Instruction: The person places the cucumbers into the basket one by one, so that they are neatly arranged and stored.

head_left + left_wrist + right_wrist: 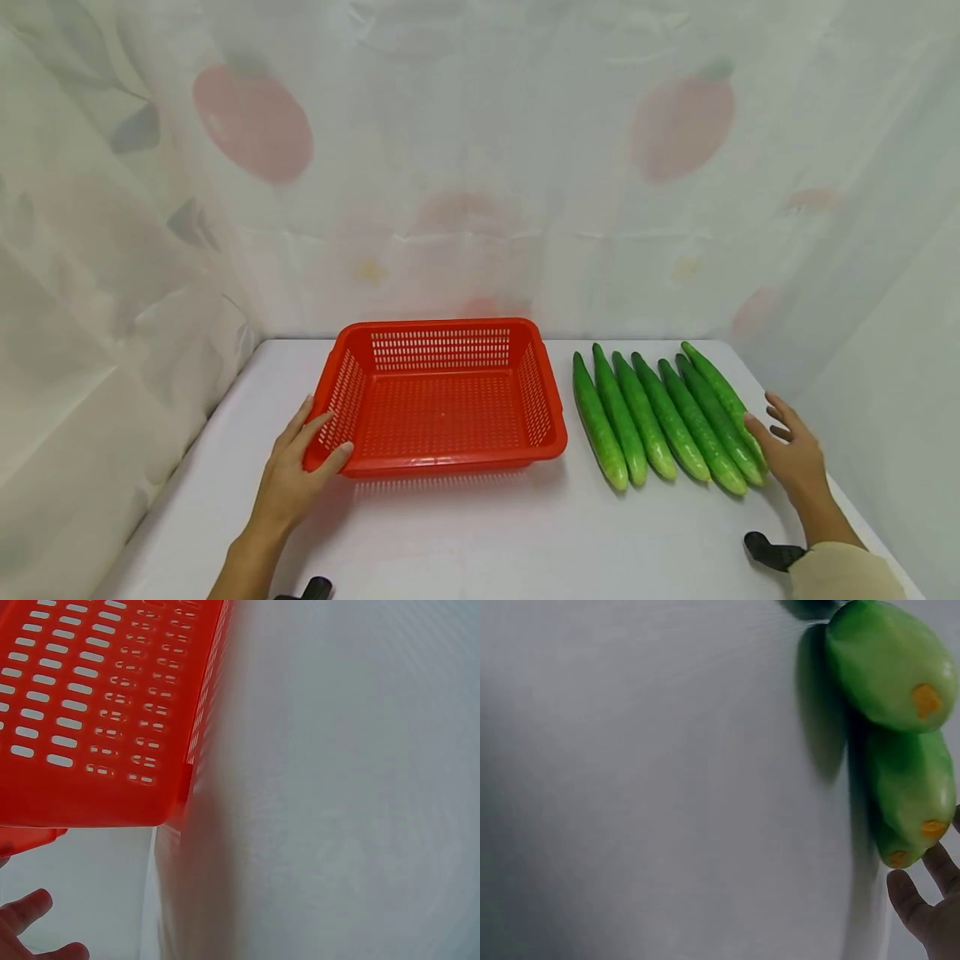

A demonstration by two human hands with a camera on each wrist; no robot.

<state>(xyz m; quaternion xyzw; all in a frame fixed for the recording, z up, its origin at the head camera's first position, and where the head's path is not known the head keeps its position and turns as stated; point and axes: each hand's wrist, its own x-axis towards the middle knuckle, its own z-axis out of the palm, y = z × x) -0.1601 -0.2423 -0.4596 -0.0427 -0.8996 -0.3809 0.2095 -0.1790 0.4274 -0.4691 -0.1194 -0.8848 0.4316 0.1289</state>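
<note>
Left hand (294,475): fingers spread, released, at left rim of basket (442,461); contact unclear.
Right hand (793,457): fingers apart, released, beside rightmost cucumber (722,392).
Basket: perforated red plastic, on table (525,533).
Cucumbers (671,417): tapered, right of basket.

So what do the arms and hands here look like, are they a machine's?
No, they are a person's. The left hand and right hand wear no gloves. A pale beige sleeve covers part of the right arm; none shows on the left arm. A black, rounded piece shows near each wrist. No cables are visible.
</note>
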